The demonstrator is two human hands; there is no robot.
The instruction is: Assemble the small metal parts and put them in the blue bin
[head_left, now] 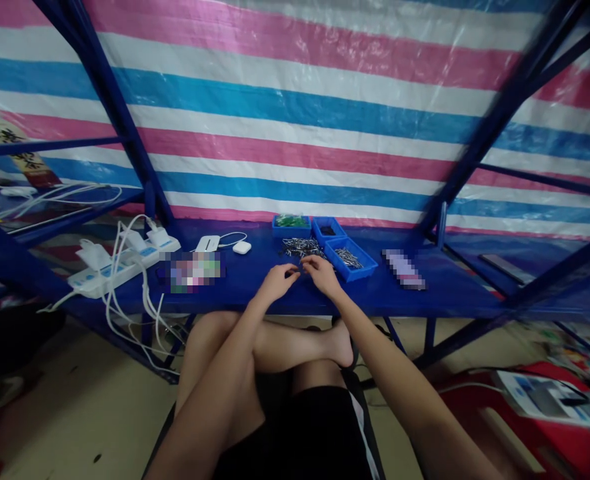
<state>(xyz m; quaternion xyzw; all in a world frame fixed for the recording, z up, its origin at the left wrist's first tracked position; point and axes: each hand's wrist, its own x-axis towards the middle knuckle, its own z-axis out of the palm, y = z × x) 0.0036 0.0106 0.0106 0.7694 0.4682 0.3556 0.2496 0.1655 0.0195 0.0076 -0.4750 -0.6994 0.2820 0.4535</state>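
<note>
My left hand (279,283) is over the blue tabletop, fingers curled toward the thumb in a pinch. Anything in it is too small to make out. Close beside it, my right hand (321,273) is also closed in a pinch, its fingertips facing the left ones; what it holds cannot be told. Just beyond both hands lies a loose pile of small dark and silvery pin-like parts (299,247). Right of the pile, a blue bin (367,271) contains similar silvery parts (349,259). Behind stand a bin with green pieces (291,222) and another with black pieces (327,231).
A white power strip (125,263) with plugs and hanging cables occupies the left end of the blue table (255,257). Nearer are a blurred-out phone-like object (192,272) and a white charging case (241,247). Another phone-like object (403,269) lies right. Blue frame posts (445,180) flank the table.
</note>
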